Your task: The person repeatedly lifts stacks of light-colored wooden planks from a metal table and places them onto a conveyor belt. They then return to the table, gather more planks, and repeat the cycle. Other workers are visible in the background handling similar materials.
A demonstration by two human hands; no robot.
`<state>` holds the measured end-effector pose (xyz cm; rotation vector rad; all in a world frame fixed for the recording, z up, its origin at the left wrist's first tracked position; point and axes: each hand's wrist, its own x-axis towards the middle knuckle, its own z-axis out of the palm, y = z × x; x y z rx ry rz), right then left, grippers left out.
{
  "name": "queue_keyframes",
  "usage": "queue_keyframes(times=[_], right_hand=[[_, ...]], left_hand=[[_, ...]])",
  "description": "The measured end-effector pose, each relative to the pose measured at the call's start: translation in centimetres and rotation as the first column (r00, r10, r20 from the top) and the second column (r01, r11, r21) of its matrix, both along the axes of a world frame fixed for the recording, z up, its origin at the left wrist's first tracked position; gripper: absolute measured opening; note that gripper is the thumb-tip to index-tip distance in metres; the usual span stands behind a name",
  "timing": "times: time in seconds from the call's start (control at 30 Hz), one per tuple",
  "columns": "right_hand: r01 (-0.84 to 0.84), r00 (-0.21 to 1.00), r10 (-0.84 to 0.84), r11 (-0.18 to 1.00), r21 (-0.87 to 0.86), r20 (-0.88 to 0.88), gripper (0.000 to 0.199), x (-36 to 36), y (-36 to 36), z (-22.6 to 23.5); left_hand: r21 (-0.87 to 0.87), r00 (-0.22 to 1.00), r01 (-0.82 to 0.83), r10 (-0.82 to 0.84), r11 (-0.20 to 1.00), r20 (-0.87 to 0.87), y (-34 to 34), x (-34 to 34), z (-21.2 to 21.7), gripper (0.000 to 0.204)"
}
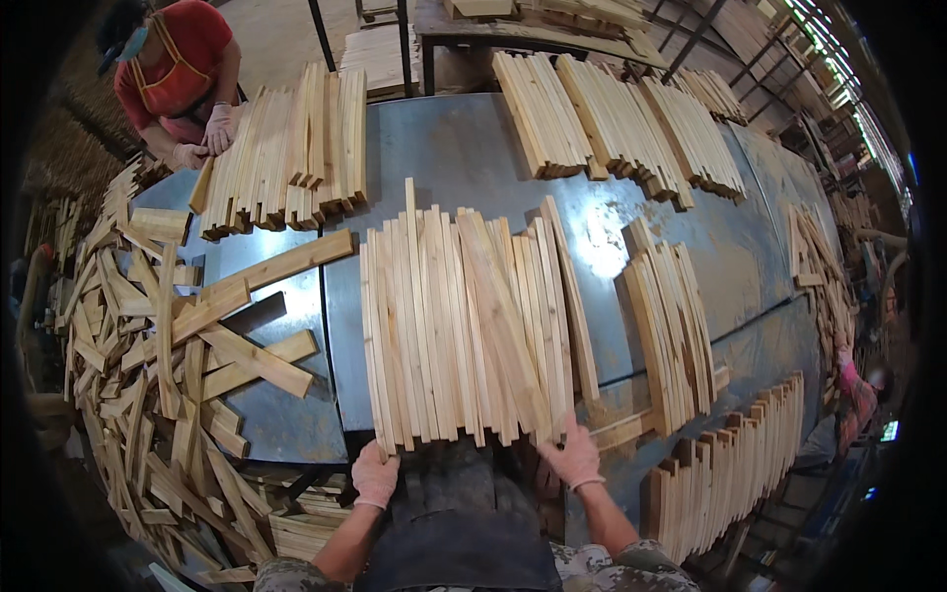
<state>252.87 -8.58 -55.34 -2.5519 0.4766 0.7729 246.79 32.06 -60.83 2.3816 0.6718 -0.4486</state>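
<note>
A wide row of wooden slats (424, 326) stands packed side by side on the metal table in front of me. One slat (505, 326) lies slantwise over the row, and another (572, 306) leans away at its right side. My left hand (375, 476), in a pale glove, is closed on the row's near left corner. At the near right corner my right hand (574, 456), gloved too, grips the slat ends, its thumb by the slanting slat's near end and its fingers along the row's side. Some fingertips of both hands are hidden.
Loose boards (178, 326) lie heaped at the left. More slat rows stand at the far left (286, 158), far right (612, 128), right (671, 335) and near right (730, 474). A person (182, 74) handles slats at the far left; another person (858, 390) is at the right edge.
</note>
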Motion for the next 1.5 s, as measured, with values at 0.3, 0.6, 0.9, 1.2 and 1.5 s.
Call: queue_keyframes(times=[0.3,0.6,0.9,1.2,1.5], right_hand=[[0.429,0.876,-0.477,0.838,0.336,0.07,0.084,12.3,-2.6,-2.9],[0.269,0.931,-0.33,0.91,0.317,0.158,0.09,11.9,-2.4,-7.9],[0.012,0.877,-0.073,0.992,0.129,0.475,0.084,10.8,-0.4,-6.2],[0.022,0.997,-0.058,0.875,0.484,0.059,0.051,16.7,4.5,2.7],[0.004,0.865,-0.042,0.997,0.078,0.5,0.022,10.4,-8.4,-0.8]], left_hand=[[0.046,0.996,-0.079,0.077,0.996,0.05,2.5,2.0,0.6,0.079],[0.017,0.952,0.302,-0.302,0.953,0.046,-16.7,13.4,6.6,0.111],[0.059,0.972,0.192,-0.181,0.98,-0.152,-25.7,19.3,6.1,0.118],[-0.57,0.998,0.035,-0.056,0.821,-0.02,-22.2,14.1,2.8,0.099],[-0.681,0.98,-0.075,0.18,0.728,0.085,-20.6,13.3,3.5,0.073]])
